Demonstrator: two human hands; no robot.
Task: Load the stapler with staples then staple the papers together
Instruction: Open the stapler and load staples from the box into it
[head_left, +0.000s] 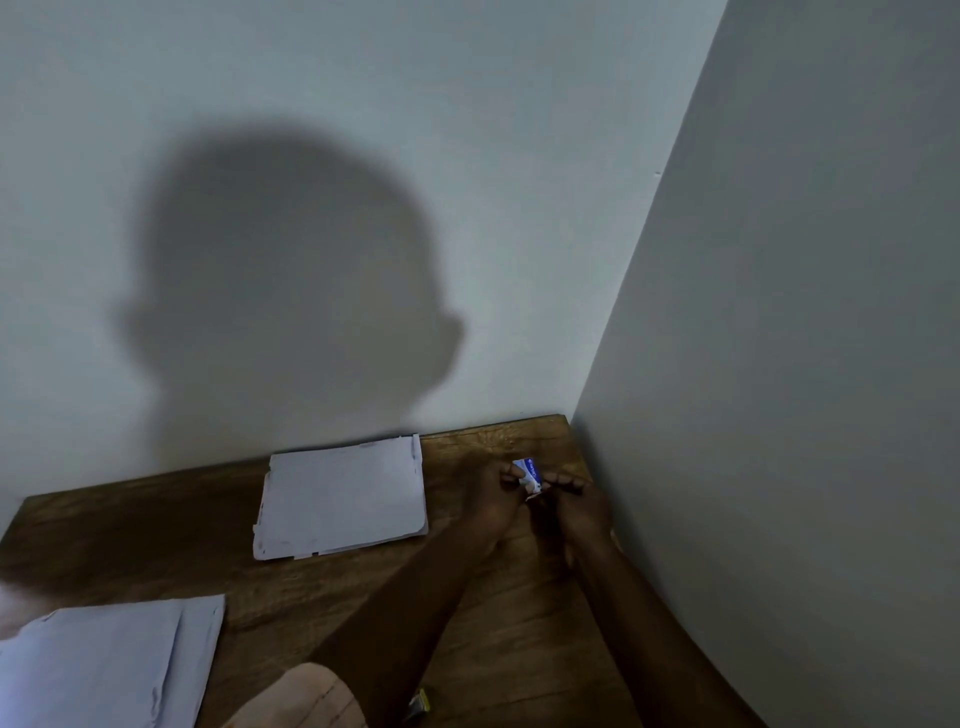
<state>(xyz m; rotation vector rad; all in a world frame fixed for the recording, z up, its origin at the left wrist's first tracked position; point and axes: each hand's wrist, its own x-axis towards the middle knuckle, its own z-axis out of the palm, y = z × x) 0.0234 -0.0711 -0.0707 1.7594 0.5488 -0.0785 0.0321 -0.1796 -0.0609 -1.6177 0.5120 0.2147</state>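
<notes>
Resting on the wooden tabletop (156, 525) near its far right corner, both hands are brought together around a small blue and white staple box (529, 474). The box is pinched by the fingertips of the left hand (496, 506) on its left side, and it is met from the right by the curled fingers of the right hand (579, 512), so it is gripped between the 2 hands just above the wood. Whether the box is open or closed cannot be told, since the scene is dim and the fingers cover its lower edge.

To the left of the hands, a stack of white papers (343, 499) is laid flat on the tabletop, its far edge close to the back wall (363, 78), with its edges slightly ragged and uneven. A second group of white sheets (109, 660) is seen at the near left, well apart from the first stack and cut off by the picture's lower edge.

At the bottom edge, between the forearms and the near sheets, a pale sleeve (306, 701) is visible, and just beside it a small yellow and silver object (420, 702) is partly shown; what it is cannot be told. A round shadow (285, 291) is cast on the wall above the papers, and a side wall (805, 312) closes the tabletop on the right
</notes>
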